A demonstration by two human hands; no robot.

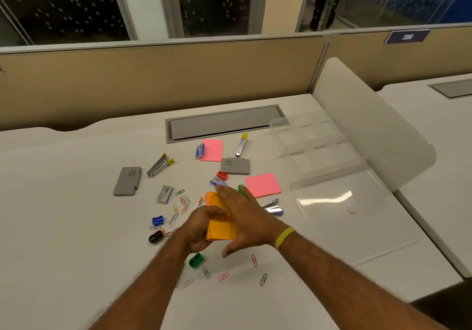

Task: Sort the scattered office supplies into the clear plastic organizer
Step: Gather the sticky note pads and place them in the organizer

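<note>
My left hand (201, 230) grips a stack of orange sticky notes (221, 225) from below at the middle of the table. My right hand (245, 217) lies with straight fingers against the stack's right side and top. The clear plastic organizer (329, 155) stands to the right, behind a flat clear tray part (339, 201). Two pink sticky-note pads (263, 185) (212, 150) lie near it. Scattered around are staplers (159, 164), grey staple boxes (164, 194), sharpeners (196, 260) and several coloured paper clips (180, 205).
A grey cable hatch (224, 123) is set into the white table (63, 227) at the back. A tan partition (153, 81) closes the far edge. A frosted divider (370, 125) rises on the right, beside the neighbouring desk. A grey case (127, 181) lies at the left.
</note>
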